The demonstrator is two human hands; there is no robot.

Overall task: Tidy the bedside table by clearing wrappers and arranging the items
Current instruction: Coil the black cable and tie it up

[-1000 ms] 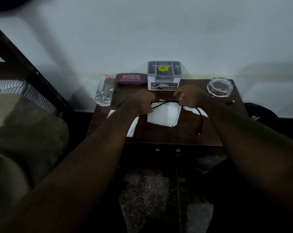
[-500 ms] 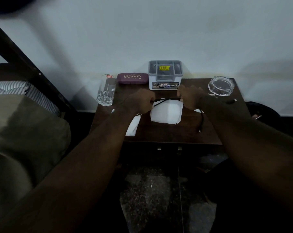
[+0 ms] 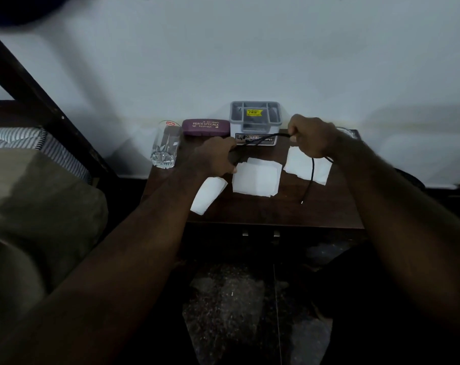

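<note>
A black cable (image 3: 309, 180) is stretched between both my hands above the dark wooden bedside table (image 3: 271, 212). My left hand (image 3: 218, 159) is closed on one end near the table's middle. My right hand (image 3: 311, 135) grips the cable higher up, in front of the grey and white organiser box (image 3: 255, 119); the loose end hangs down to the tabletop. Three white papers lie below: one (image 3: 256, 177) in the middle, one (image 3: 298, 164) at the right, one (image 3: 206, 193) partly under my left arm.
A clear glass (image 3: 165, 146) stands at the table's back left, beside a maroon spectacle case (image 3: 206, 127) against the wall. A glass ashtray (image 3: 348, 131) is mostly hidden behind my right wrist. A bed with a pillow (image 3: 39, 206) lies left. Two drawer handles (image 3: 260, 234) sit below the front edge.
My right hand has lifted up and toward the organiser box, pulling the cable taut. The right-hand paper, covered before, now shows. My left hand has held about in place.
</note>
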